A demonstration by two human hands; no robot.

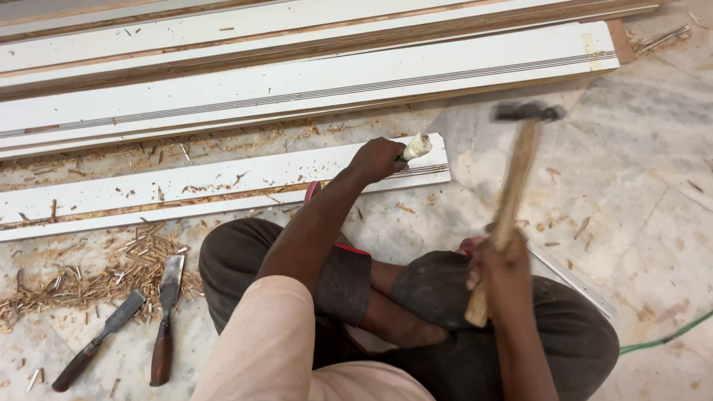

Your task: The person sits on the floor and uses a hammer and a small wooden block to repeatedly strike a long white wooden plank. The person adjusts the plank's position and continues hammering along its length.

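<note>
Landmark: the short white grooved wooden board [223, 186] lying on the marble floor [653, 193].

Below its left end, among wood shavings [96, 278], lie two spare chisels: a dark-handled flat chisel [96, 341] and, just beside it, a brown-handled wide-bladed chisel [165, 319], both untouched.

At the board's right end the left hand [377, 158] is wrapped tightly round a chisel with a pale, mushroomed wooden handle top [417, 146], its blade set against the board; the blade itself is hidden.

Right of the board, the right hand [499, 260] grips closed low on the shaft of a wooden-handled hammer with a dark steel head [520, 156], raised above the floor. The hammer looks head-heavy and stiff, so a low hold suits it. The chisel seems rigid and best gripped mid-handle, clear of the struck top.
</note>
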